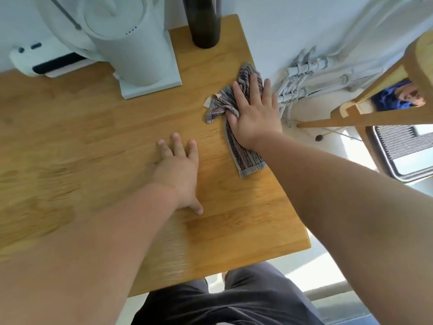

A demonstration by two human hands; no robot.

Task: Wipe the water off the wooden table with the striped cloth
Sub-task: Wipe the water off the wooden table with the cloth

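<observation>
The striped cloth (pixel 243 151) lies bunched on the wooden table (pixel 93 127), close to its right edge. My right hand (pixel 254 113) presses flat on top of the cloth, fingers spread and pointing away from me, the thumb tucked into a fold. My left hand (pixel 179 171) rests flat on the bare wood to the left of the cloth, fingers apart, holding nothing. A faint wet sheen shows on the wood near the front edge. I cannot make out distinct water drops.
A white electric kettle (pixel 126 41) on its square base stands at the back. A dark bottle (pixel 205 22) stands to its right, a white device (pixel 46 59) to its left. White pipes (pixel 302 76) and a wooden chair (pixel 384 90) lie beyond the table's right edge.
</observation>
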